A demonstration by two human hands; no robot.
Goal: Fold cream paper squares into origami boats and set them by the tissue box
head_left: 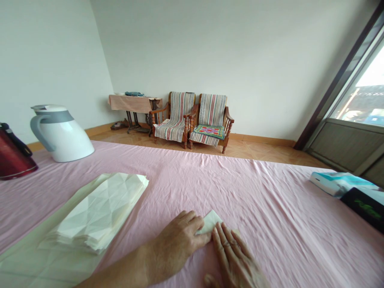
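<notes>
A small folded piece of white paper point(211, 221) lies on the pink tablecloth point(258, 200) near the front edge. My left hand point(174, 244) rests on its left side, fingers curled down onto the paper. Stretched flat over the paper's right part is my right hand point(234, 258), fingertips pressing along it. Most of the paper is hidden under the two hands. To the left lies a stack of creased white paper sheets point(102, 212) on a larger pale sheet point(36, 256).
A white jug point(61, 132) and a dark red kettle point(13, 156) stand at the far left. A teal and white box point(339, 183) and a black object point(366, 208) sit at the right edge. Two wooden chairs point(192, 120) stand beyond.
</notes>
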